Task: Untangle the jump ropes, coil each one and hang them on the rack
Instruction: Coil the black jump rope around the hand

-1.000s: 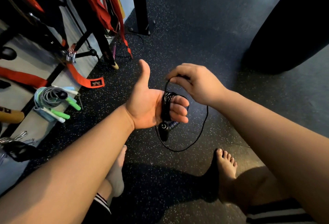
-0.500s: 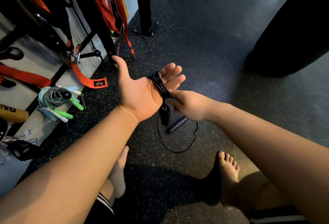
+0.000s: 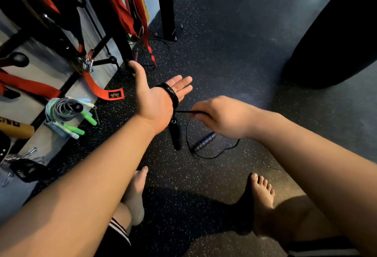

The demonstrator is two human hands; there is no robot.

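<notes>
A black jump rope (image 3: 171,93) is wound in several turns around the palm of my left hand (image 3: 157,99), whose fingers are spread flat. One black handle (image 3: 175,134) dangles below that hand. My right hand (image 3: 220,116) pinches the rope's free strand and holds it taut just right of the coil. The slack makes a loop on the floor beside the second handle (image 3: 205,141), dark with blue rings. A coiled grey rope with green and white handles (image 3: 67,113) hangs on the rack (image 3: 61,38) at the left.
Red straps (image 3: 122,5) hang from the rack, one end (image 3: 106,93) trailing low. A black post (image 3: 166,5) stands on the speckled rubber floor. A large dark bag (image 3: 336,38) fills the right. My bare feet (image 3: 262,197) are below. Metal clips (image 3: 22,158) lie at the lower left.
My left hand turned palm up and opened flat while my right hand carried the strand around it, adding a turn. The floor loop has shrunk and the second handle lies on the floor.
</notes>
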